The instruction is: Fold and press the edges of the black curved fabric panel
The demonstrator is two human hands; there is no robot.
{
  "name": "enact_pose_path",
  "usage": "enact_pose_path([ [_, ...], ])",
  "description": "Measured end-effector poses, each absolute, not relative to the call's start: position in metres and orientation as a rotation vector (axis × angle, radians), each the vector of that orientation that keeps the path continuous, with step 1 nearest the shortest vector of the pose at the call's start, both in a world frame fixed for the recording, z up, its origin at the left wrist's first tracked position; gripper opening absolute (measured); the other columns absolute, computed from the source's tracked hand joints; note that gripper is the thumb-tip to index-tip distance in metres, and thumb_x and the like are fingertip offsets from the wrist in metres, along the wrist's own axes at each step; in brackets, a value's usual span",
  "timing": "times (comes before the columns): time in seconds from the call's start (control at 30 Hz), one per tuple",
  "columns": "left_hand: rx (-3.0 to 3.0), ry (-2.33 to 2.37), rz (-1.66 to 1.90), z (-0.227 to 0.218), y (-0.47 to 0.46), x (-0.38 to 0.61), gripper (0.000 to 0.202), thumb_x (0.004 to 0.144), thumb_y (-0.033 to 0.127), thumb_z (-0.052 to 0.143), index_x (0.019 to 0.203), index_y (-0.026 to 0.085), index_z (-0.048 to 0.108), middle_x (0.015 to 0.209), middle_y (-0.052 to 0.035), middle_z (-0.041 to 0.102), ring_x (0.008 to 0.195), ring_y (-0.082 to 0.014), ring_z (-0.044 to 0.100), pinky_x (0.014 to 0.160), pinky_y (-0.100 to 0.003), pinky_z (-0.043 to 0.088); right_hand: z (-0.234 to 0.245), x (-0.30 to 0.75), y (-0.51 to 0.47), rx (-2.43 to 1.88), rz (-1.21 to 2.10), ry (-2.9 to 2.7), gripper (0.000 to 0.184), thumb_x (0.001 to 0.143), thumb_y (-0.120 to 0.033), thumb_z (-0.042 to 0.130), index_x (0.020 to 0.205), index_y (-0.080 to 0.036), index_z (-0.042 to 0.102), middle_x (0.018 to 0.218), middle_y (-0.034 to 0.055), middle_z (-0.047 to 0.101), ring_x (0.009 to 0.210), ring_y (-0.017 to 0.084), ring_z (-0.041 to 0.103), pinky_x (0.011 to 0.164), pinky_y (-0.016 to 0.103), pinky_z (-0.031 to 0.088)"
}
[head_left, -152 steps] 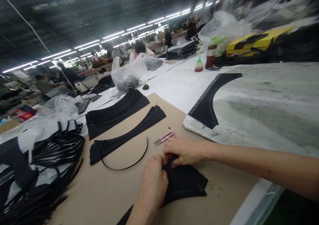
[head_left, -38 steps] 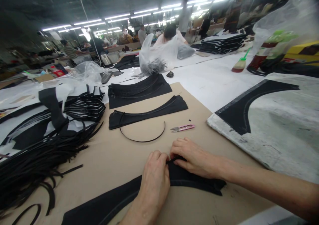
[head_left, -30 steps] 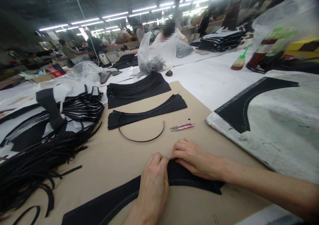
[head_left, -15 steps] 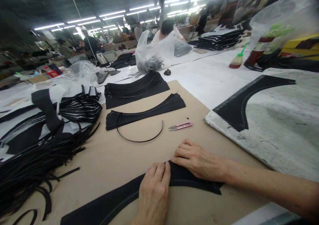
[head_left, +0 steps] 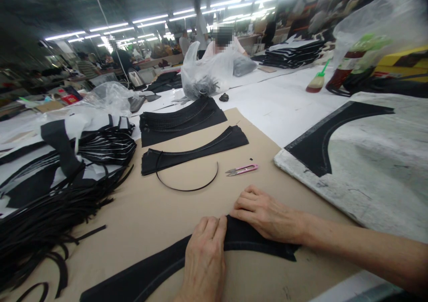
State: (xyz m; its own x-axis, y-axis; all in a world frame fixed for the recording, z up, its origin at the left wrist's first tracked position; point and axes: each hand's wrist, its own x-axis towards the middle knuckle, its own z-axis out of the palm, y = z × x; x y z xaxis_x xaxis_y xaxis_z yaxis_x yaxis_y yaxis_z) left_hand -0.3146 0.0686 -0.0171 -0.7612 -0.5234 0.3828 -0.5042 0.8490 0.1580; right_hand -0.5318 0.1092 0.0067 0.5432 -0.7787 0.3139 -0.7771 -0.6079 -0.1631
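Observation:
A curved black fabric piece [head_left: 147, 266] lies across the brown board [head_left: 140, 213] close to me. My left hand [head_left: 205, 253] presses on its middle, the fingers bent together at the upper edge. Just to the right, my right hand [head_left: 264, 213] grips the same edge with curled fingers; its fingertips and thumb are partly hidden. Beyond the hands rest pink-handled thread snips [head_left: 242, 170] and a thin black strip [head_left: 187, 189] bent in an arc. One end of the strip lies over a folded stack of black pieces [head_left: 197, 151].
A second black stack [head_left: 183, 121] sits farther back. Black strips [head_left: 50, 230] heap up at left. On the right, a whitish slab [head_left: 374, 168] bears another curved black piece [head_left: 327, 132]. A small bottle with a green nozzle [head_left: 316, 81] and a clear plastic bag [head_left: 207, 75] stand behind.
My left hand has shifted very slightly left along the fabric's edge. My right hand and the fabric stay nearly in place.

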Motion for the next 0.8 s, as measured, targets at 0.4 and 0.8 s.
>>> enact_pose_path([
  [0.4,0.801,-2.667,-0.002,-0.021,0.072,-0.317,0.058,0.079,-0.005,0.041,0.131,0.018,0.05,0.096,-0.0043,0.058,0.089,-0.0211,0.052,0.078,-0.034,0.05,0.004,-0.538,0.112,-2.858,-0.522,1.354,0.033,0.094,-0.006,0.035,0.115,-0.012,0.06,0.094,0.0092,0.061,0.087,0.018,0.051,0.09,0.039,0.034],
  [0.8,0.786,-2.665,0.095,-0.023,0.073,-0.32,0.062,0.075,-0.006,0.046,0.132,0.018,0.049,0.098,-0.0043,0.058,0.088,-0.0217,0.052,0.078,-0.037,0.052,0.006,-0.545,0.112,-2.938,-0.527,1.332,0.031,0.098,-0.008,0.032,0.108,-0.012,0.062,0.089,0.007,0.061,0.082,0.017,0.05,0.087,0.037,0.034],
])
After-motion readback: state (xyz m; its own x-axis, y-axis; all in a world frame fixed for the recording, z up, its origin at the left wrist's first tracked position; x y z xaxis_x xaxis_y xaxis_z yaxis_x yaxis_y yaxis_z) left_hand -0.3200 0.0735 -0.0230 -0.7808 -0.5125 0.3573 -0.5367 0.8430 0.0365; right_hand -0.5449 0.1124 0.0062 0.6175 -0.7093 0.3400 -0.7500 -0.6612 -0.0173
